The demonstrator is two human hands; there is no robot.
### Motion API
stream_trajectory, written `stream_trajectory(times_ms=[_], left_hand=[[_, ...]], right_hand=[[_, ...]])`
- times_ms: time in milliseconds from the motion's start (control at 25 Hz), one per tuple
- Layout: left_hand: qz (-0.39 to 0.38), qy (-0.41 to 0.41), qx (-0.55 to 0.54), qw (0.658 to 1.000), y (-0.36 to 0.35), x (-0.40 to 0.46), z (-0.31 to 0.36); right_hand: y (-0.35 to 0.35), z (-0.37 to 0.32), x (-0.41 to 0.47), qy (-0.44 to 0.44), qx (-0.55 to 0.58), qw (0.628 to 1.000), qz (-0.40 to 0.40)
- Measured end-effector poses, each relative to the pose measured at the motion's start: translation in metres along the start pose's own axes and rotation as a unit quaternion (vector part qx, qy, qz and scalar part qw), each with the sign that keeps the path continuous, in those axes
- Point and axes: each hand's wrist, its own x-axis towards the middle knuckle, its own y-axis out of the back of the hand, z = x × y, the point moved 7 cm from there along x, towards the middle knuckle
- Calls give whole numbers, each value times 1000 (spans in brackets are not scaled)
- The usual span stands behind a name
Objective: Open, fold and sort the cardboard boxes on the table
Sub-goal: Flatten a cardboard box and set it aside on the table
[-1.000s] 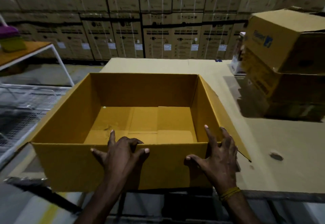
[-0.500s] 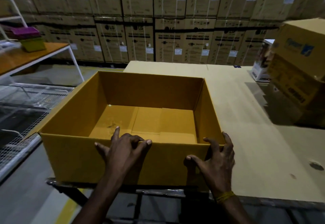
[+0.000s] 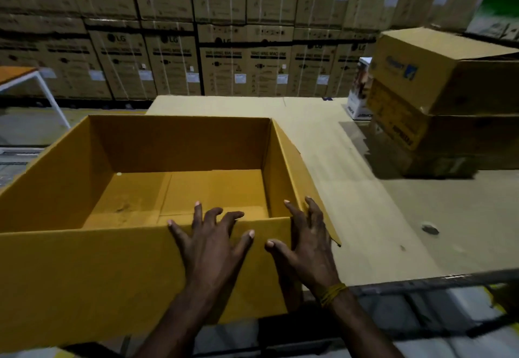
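Note:
A large open yellow cardboard box (image 3: pixel 84 273) stands upright at the near left part of the cardboard-covered table (image 3: pixel 365 217), its top flaps down outside and its inside empty. The box's left part hangs past the table's edge. My left hand (image 3: pixel 213 245) lies flat on the near wall with fingers spread, their tips reaching over the rim. At the near right corner my right hand (image 3: pixel 309 239) presses on the box, thumb on the near wall and fingers along the side wall.
Two closed brown boxes (image 3: pixel 449 82) are stacked at the table's right, with a small white carton (image 3: pixel 358 99) behind them. A wall of stacked appliance cartons (image 3: pixel 224 48) fills the back. A white-framed table (image 3: pixel 33 76) stands far left.
The box has slid left and toward me, now overhanging the table edge. My left hand has shifted right along the near wall and its fingers have straightened.

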Motion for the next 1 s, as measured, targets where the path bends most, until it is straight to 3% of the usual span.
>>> stream_trajectory(times_ms=[520,1000], left_hand=[[-6,-105,-84,991,-77,16,280],[-10,-194,-139,971,-93,54,468]], right_hand=[[152,192,-2,28,-147,989,-1],[283,327,19,-71,-184,979,53]])
